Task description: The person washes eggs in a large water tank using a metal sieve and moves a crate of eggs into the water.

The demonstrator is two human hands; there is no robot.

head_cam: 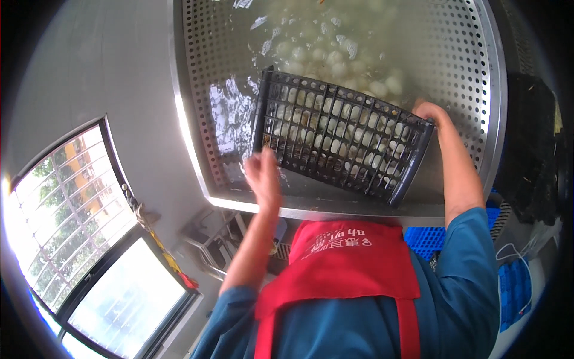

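A black plastic lattice crate [334, 139] sits aslant in a stainless steel basin [486, 148] of cloudy water. Pale, whitish-green eggs [354, 132] show through its bars. My right hand [429, 112] grips the crate's upper right end, its fingers partly hidden behind the rim. Beside the lower left corner is my left hand [264, 179], blurred, with fingers pointing up towards the crate; whether it touches the plastic cannot be told. More eggs [336, 63] lie under the water beyond the crate.
Perforated metal walls [202, 89] line the basin's sides. Its front rim [314, 214] runs just ahead of my red apron [354, 264]. Blue plastic crates [426, 242] stand low at the right, with a white cable [529, 273] nearby. To the left is a barred window [76, 197].
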